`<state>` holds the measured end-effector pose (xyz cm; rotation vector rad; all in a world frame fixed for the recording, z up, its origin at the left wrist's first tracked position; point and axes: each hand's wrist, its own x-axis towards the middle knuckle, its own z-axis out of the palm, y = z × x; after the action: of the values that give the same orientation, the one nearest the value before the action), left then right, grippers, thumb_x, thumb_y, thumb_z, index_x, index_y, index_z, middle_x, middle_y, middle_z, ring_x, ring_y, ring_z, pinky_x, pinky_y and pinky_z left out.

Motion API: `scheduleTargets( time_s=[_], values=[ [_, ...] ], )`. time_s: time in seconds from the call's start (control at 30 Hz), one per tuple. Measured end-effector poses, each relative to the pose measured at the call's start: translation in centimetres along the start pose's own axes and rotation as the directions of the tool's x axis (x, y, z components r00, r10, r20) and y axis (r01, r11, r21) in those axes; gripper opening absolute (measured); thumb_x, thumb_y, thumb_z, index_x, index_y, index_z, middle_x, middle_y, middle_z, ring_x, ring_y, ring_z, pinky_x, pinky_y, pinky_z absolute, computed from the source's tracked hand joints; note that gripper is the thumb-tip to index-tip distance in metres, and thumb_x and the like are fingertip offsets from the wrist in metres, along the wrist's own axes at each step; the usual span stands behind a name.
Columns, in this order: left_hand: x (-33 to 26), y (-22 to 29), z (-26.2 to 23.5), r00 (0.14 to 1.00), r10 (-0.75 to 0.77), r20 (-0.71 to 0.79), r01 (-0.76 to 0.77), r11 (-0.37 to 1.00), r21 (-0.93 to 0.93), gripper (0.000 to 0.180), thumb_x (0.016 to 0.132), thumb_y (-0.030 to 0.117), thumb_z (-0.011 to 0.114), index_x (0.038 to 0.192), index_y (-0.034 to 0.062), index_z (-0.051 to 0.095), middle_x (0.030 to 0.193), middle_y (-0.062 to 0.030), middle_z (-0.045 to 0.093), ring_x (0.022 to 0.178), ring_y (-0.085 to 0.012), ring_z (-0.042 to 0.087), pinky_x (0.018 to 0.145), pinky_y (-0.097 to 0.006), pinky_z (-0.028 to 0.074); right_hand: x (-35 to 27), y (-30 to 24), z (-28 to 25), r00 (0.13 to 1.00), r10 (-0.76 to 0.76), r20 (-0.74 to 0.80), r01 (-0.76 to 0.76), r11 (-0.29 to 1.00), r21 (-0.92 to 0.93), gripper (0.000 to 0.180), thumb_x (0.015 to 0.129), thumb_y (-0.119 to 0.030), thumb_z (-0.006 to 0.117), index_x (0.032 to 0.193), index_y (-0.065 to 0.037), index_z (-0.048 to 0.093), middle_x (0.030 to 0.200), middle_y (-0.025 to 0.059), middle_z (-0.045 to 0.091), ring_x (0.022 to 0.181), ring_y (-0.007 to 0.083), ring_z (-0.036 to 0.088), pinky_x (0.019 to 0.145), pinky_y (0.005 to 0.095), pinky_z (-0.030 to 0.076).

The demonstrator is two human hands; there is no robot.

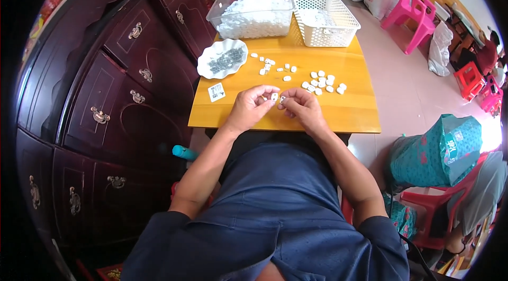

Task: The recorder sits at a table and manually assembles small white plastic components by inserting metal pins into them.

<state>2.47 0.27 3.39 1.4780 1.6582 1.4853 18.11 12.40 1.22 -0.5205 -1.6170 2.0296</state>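
Observation:
Above the near part of the wooden table, my left hand (248, 108) pinches a small white plastic piece (274, 97) with a dark mark on it. My right hand (305, 110) faces it, thumb and forefinger closed on another small white piece (282, 99), mostly covered by the fingertips. The two pieces are close together; whether they touch, I cannot tell. Beyond my hands lie several scattered white pieces (287, 78). A group of rounded white pieces (321, 82) sits to the right. On the left stands a scalloped white dish (241, 48) of small dark grey parts (226, 61).
A clear bin (218, 10) heaped with white pieces and a white perforated basket (346, 29) stand at the table's far edge. A printed white card (216, 92) lies on the left. Dark wooden cabinets (127, 117) flank the table; a teal bag (423, 156) stands right.

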Motion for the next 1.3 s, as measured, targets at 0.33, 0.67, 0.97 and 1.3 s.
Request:
scheduleTargets(
  time_s=[0.33,0.67,0.97,1.3],
  values=[
    [0.25,-0.38,0.03,1.000,0.000,-0.012,0.000,1.000,-0.018,0.025,0.089,-0.002,0.067,0.113,0.0018,0.070,0.086,0.0032,0.065,0.065,-0.0007,0.052,0.061,-0.019,0.046,0.01,0.19,-0.21,1.000,-0.020,0.003,0.020,0.999,-0.027,0.016,0.096,-0.014,0.063,0.108,-0.003,0.065,0.088,0.0043,0.072,0.071,0.0074,0.060,0.068,0.0226,0.049],
    [0.24,-0.41,-0.09,1.000,0.012,-0.020,-0.012,1.000,0.000,0.025,0.088,-0.002,0.067,0.113,0.0027,0.071,0.088,0.0016,0.068,0.064,-0.0016,0.053,0.062,-0.020,0.047,0.33,0.35,-0.31,1.000,-0.010,0.002,0.010,0.997,-0.073,0.016,0.094,-0.010,0.063,0.106,0.001,0.064,0.089,0.0065,0.072,0.080,0.0098,0.065,0.072,0.0242,0.051],
    [0.18,-0.47,0.20,1.000,-0.001,-0.025,0.003,0.998,0.070,0.024,0.089,0.000,0.068,0.113,0.0030,0.071,0.088,0.0022,0.069,0.064,-0.0011,0.053,0.060,-0.020,0.046,0.03,0.31,-0.59,0.999,-0.034,0.017,0.035,0.996,-0.081,0.015,0.094,-0.009,0.063,0.106,0.001,0.065,0.088,0.0051,0.071,0.079,0.0088,0.064,0.072,0.0228,0.049],
    [0.13,0.28,0.05,0.998,0.060,-0.034,-0.054,0.988,0.144,0.023,0.087,0.000,0.067,0.110,0.0023,0.072,0.083,-0.0019,0.070,0.062,-0.0044,0.056,0.059,-0.023,0.048,0.02,0.13,-0.23,0.999,-0.019,0.040,0.023,0.995,-0.101,0.015,0.096,-0.014,0.064,0.103,-0.001,0.065,0.086,0.0032,0.070,0.072,0.0068,0.060,0.067,0.0222,0.049]
  ],
)
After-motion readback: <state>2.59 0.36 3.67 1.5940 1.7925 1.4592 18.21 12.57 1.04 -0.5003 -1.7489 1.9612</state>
